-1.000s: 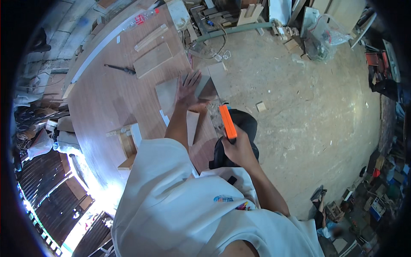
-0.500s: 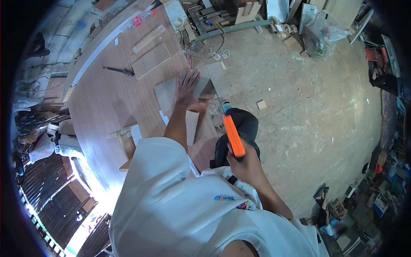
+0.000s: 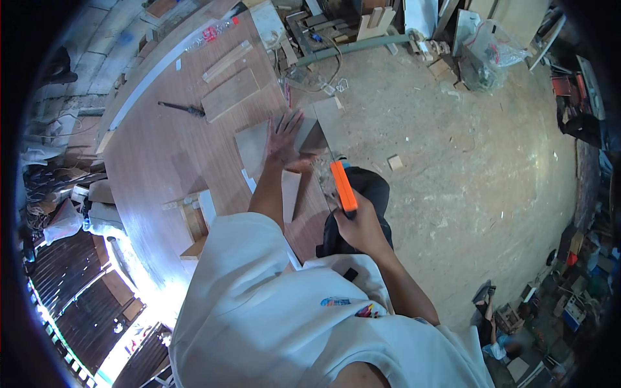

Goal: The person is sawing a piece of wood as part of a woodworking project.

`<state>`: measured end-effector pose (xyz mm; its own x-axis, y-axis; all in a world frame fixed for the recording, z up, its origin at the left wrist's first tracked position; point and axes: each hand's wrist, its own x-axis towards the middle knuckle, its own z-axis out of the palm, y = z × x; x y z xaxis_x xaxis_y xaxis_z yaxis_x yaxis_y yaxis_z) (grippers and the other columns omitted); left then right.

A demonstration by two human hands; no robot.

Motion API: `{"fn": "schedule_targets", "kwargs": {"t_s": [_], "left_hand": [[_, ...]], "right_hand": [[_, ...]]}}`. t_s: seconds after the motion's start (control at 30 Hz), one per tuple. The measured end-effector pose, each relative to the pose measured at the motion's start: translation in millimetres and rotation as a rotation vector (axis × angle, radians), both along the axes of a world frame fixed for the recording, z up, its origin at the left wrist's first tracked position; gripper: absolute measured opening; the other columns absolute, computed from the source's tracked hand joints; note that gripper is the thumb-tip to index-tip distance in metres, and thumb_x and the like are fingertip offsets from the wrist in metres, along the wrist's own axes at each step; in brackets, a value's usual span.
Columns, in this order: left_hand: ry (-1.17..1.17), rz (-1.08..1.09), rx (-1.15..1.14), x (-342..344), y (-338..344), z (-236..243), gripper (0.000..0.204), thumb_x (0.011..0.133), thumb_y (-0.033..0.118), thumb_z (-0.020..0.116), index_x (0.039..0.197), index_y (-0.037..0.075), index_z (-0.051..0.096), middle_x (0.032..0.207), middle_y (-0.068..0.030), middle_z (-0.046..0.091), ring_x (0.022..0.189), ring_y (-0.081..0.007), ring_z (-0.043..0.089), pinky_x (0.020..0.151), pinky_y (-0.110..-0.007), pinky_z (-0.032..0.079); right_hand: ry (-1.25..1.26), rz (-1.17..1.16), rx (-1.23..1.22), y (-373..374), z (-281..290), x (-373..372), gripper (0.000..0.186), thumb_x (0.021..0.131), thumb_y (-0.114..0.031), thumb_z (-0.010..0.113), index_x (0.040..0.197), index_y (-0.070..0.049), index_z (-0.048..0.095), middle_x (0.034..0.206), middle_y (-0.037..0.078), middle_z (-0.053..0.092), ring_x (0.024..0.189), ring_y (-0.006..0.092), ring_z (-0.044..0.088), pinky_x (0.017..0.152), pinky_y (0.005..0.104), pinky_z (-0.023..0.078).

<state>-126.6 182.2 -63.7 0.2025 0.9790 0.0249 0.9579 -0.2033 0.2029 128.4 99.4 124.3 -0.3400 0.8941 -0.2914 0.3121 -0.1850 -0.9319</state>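
While the left hand (image 3: pixel 283 143) lies flat with its fingers spread on a pale board (image 3: pixel 251 143), grasping nothing, the right hand (image 3: pixel 359 223) is wrapped around the orange-handled saw (image 3: pixel 343 183), to the board's right and nearer the body. The saw's thin blade runs up along the board's right part; whether its teeth touch the wood, I cannot tell. Under the board is the brown worktop (image 3: pixel 145 161). Just nearer the body than the board stands a wooden block (image 3: pixel 290 194); beyond the board lies a rectangular panel (image 3: pixel 231 94), with a slender dark tool (image 3: pixel 193 110) to its left.
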Motion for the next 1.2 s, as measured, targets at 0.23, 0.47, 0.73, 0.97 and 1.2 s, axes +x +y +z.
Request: {"fn": "schedule_targets", "kwargs": {"t_s": [0.23,0.47,0.73,0.97,1.2], "left_hand": [[0.05,0.0,-0.034,11,12,3,0.13,0.046,0.067,0.078,0.151,0.014,0.023,0.156,-0.0001,0.024,0.146,-0.0234,0.019,0.115,-0.06,0.013],[0.08,0.004,-0.037,2,9,1,0.129,0.046,0.07,0.076,0.151,0.015,0.023,0.156,0.001,0.024,0.146,-0.0232,0.019,0.115,-0.06,0.013],[0.16,-0.001,-0.046,19,12,6,0.127,0.049,0.072,0.073,0.151,0.015,0.025,0.157,0.0028,0.023,0.146,-0.0216,0.018,0.115,-0.06,0.012],[0.147,0.03,-0.026,3,9,-9,0.118,0.055,0.065,0.074,0.151,0.015,0.025,0.158,0.0006,0.022,0.147,-0.0228,0.016,0.116,-0.06,0.008],[0.126,0.01,-0.009,3,3,2,0.125,0.048,0.06,0.08,0.15,0.014,0.025,0.156,-0.0016,0.026,0.146,-0.0236,0.02,0.115,-0.059,0.011]], "right_hand": [[0.004,-0.029,-0.05,33,-25,-16,0.012,0.079,0.005,0.054,0.09,0.001,0.051,0.075,0.005,0.051,0.071,0.0106,0.049,0.066,0.0262,0.042],[0.085,-0.021,-0.016,-7,20,11,0.011,0.078,0.007,0.051,0.087,0.0,0.051,0.075,0.006,0.05,0.07,0.0137,0.05,0.065,0.0278,0.043],[0.041,-0.027,-0.022,22,-41,9,0.012,0.077,0.005,0.055,0.088,0.001,0.052,0.073,0.009,0.051,0.073,0.0147,0.053,0.068,0.0301,0.045],[0.034,-0.026,0.001,16,-44,-10,0.013,0.076,0.003,0.058,0.089,0.003,0.054,0.073,0.01,0.053,0.072,0.0161,0.053,0.069,0.0303,0.045],[0.108,-0.045,-0.019,-17,10,10,0.013,0.076,0.009,0.052,0.087,0.003,0.049,0.074,0.008,0.048,0.072,0.0124,0.047,0.069,0.0274,0.043]]}}
